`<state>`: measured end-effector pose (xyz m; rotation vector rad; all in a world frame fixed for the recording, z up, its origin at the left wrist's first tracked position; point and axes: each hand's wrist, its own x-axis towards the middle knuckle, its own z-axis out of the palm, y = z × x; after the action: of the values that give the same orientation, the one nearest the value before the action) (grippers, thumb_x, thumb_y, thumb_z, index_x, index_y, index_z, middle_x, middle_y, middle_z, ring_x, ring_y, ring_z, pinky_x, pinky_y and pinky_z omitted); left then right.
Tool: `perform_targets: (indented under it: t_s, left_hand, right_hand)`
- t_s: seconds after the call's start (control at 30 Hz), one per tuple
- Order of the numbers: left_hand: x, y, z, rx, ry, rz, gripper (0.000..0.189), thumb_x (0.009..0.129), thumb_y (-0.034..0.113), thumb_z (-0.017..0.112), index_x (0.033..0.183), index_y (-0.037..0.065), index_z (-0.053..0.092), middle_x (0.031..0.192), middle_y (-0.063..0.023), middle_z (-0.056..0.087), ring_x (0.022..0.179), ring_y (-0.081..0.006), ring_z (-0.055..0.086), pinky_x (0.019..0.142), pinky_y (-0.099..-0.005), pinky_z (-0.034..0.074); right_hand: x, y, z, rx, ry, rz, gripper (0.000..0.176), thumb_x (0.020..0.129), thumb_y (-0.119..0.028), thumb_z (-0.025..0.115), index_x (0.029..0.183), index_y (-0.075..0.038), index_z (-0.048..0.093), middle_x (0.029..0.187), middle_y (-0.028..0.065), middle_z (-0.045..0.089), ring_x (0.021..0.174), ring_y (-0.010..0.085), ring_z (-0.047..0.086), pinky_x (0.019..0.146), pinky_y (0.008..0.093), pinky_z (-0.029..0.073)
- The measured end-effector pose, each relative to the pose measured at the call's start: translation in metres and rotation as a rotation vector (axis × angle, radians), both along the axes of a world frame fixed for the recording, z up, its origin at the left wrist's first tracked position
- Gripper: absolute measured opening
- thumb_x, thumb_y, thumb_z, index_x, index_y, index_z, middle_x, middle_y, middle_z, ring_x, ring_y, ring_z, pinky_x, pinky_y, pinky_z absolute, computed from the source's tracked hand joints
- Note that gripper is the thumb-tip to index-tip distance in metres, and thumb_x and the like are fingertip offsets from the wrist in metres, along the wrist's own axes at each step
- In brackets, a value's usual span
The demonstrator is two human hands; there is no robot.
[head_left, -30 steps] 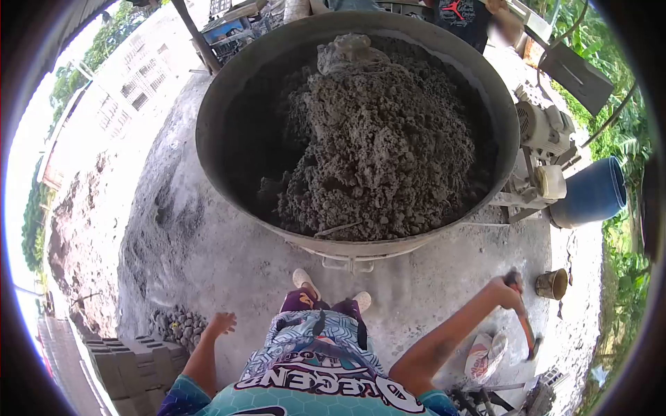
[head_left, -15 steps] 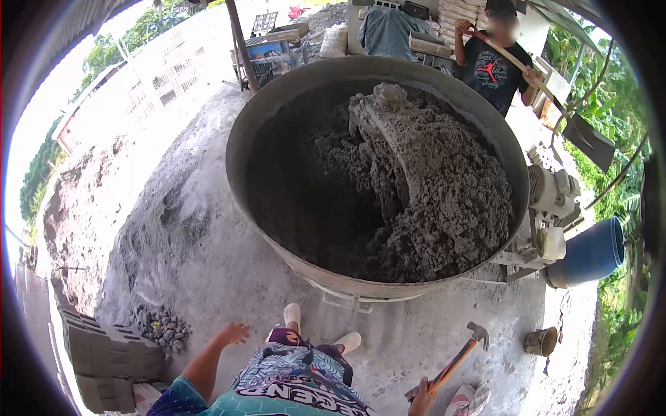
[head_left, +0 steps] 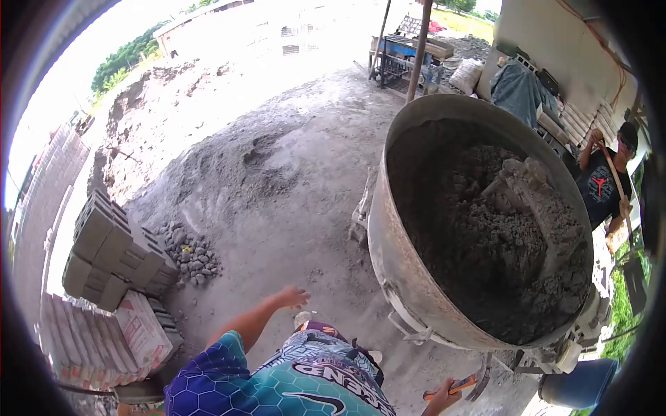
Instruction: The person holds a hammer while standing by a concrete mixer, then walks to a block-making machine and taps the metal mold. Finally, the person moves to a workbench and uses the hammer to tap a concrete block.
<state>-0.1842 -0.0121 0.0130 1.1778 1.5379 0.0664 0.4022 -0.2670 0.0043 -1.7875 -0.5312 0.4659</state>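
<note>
My right hand [head_left: 444, 398] is closed around the orange and black handle of a claw hammer [head_left: 463, 383], low in the view and below the mixer. The hammer's head points up and to the right, near the mixer's underside. My left hand [head_left: 291, 297] hangs in front of me over the dusty floor with loose fingers and holds nothing. To the right stands a large round metal mixer pan [head_left: 378, 229]. Grey, crumbly mortar mix [head_left: 499, 229] lies inside it, heaped on the right around a caked mixing arm.
A co-worker [head_left: 602, 184] stands beyond the pan with a shovel [head_left: 633, 284]. Grey concrete blocks [head_left: 104, 243] and stacked tile-like slabs [head_left: 97, 336] are at the left, beside a heap of stones [head_left: 191, 253]. A blue barrel [head_left: 579, 383] stands under the pan's right side.
My view has swung left, so the pan now sits further right and more blocks show at the left. The hammer stays in my right hand; my left hand remains empty.
</note>
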Motion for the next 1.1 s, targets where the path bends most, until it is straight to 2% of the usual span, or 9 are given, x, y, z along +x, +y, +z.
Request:
perform_targets:
  t_s: [0.13,0.23,0.3,0.4,0.53,0.83,0.97,1.07,1.1]
  left_hand:
    - [-0.078,-0.031,-0.014,0.017,-0.070,0.142,0.048,0.098,0.041,0.048,0.117,0.001,0.065,0.108,-0.0130,0.072,0.086,-0.0241,0.072,0.071,-0.0375,0.058]
    - [-0.165,-0.076,-0.038,-0.036,-0.104,0.443,0.047,0.098,0.040,0.049,0.118,0.000,0.064,0.108,-0.0144,0.072,0.087,-0.0251,0.072,0.070,-0.0378,0.057]
    - [-0.221,-0.116,-0.051,-0.111,-0.060,0.655,0.046,0.099,0.039,0.048,0.117,0.001,0.063,0.106,-0.0148,0.072,0.087,-0.0263,0.072,0.070,-0.0393,0.056]
    - [-0.299,-0.208,-0.093,-0.280,0.037,0.940,0.045,0.094,0.033,0.044,0.118,-0.001,0.060,0.104,-0.0197,0.069,0.084,-0.0335,0.070,0.070,-0.0479,0.054]
    - [-0.365,-0.287,-0.108,-0.586,-0.057,0.992,0.045,0.097,0.029,0.042,0.124,-0.003,0.058,0.111,-0.0224,0.068,0.090,-0.0359,0.071,0.075,-0.0475,0.056]
    - [-0.293,-0.014,-0.124,-0.278,-0.169,0.621,0.043,0.099,0.032,0.043,0.120,-0.002,0.059,0.105,-0.0181,0.070,0.085,-0.0297,0.071,0.069,-0.0418,0.056]
    - [-0.256,0.158,-0.076,-0.098,-0.173,0.583,0.043,0.099,0.033,0.044,0.119,-0.001,0.060,0.103,-0.0148,0.071,0.081,-0.0257,0.072,0.066,-0.0360,0.055]
    - [-0.229,0.264,-0.036,0.067,-0.114,0.408,0.040,0.098,0.031,0.045,0.113,-0.001,0.063,0.100,-0.0139,0.071,0.078,-0.0229,0.071,0.064,-0.0339,0.054]
    - [-0.223,0.297,-0.026,0.114,-0.098,0.368,0.038,0.098,0.030,0.047,0.111,-0.001,0.064,0.099,-0.0134,0.072,0.078,-0.0213,0.071,0.063,-0.0329,0.053]
  right_hand:
    - [-0.110,0.093,0.091,0.033,-0.387,0.062,0.038,0.095,-0.027,0.065,0.071,-0.002,0.050,0.049,0.0002,0.031,0.043,0.0127,0.030,0.043,0.0354,0.026]
    - [-0.172,0.135,0.076,-0.074,-0.613,0.256,0.039,0.096,-0.027,0.064,0.070,-0.005,0.044,0.048,0.0003,0.034,0.041,0.0171,0.041,0.046,0.0347,0.038]
    - [-0.238,0.170,0.110,-0.249,-0.479,0.489,0.035,0.091,-0.025,0.067,0.070,-0.002,0.050,0.052,0.0071,0.045,0.046,0.0173,0.047,0.049,0.0347,0.036]
    - [-0.308,0.210,0.133,-0.049,-0.490,0.544,0.040,0.082,-0.023,0.075,0.062,-0.001,0.048,0.050,0.0088,0.042,0.045,0.0183,0.039,0.047,0.0378,0.030]
    - [-0.364,0.254,0.175,-0.099,-0.728,0.708,0.033,0.075,-0.023,0.078,0.061,-0.007,0.052,0.054,0.0101,0.053,0.047,0.0290,0.051,0.048,0.0391,0.038]
    - [-0.386,0.351,0.181,-0.042,-0.550,0.737,0.031,0.072,-0.021,0.081,0.063,-0.009,0.054,0.054,0.0085,0.054,0.048,0.0281,0.054,0.046,0.0359,0.040]
    - [-0.384,0.414,0.171,0.079,-0.459,0.639,0.027,0.069,-0.015,0.081,0.065,-0.008,0.055,0.054,0.0103,0.051,0.043,0.0234,0.046,0.044,0.0326,0.036]
    - [-0.377,0.448,0.198,-0.032,-0.337,0.562,0.026,0.068,-0.017,0.078,0.066,-0.006,0.055,0.057,0.0125,0.058,0.050,0.0272,0.059,0.047,0.0345,0.042]
    - [-0.373,0.456,0.196,-0.035,-0.296,0.547,0.026,0.069,-0.016,0.078,0.066,-0.005,0.055,0.055,0.0127,0.054,0.047,0.0230,0.053,0.047,0.0341,0.038]
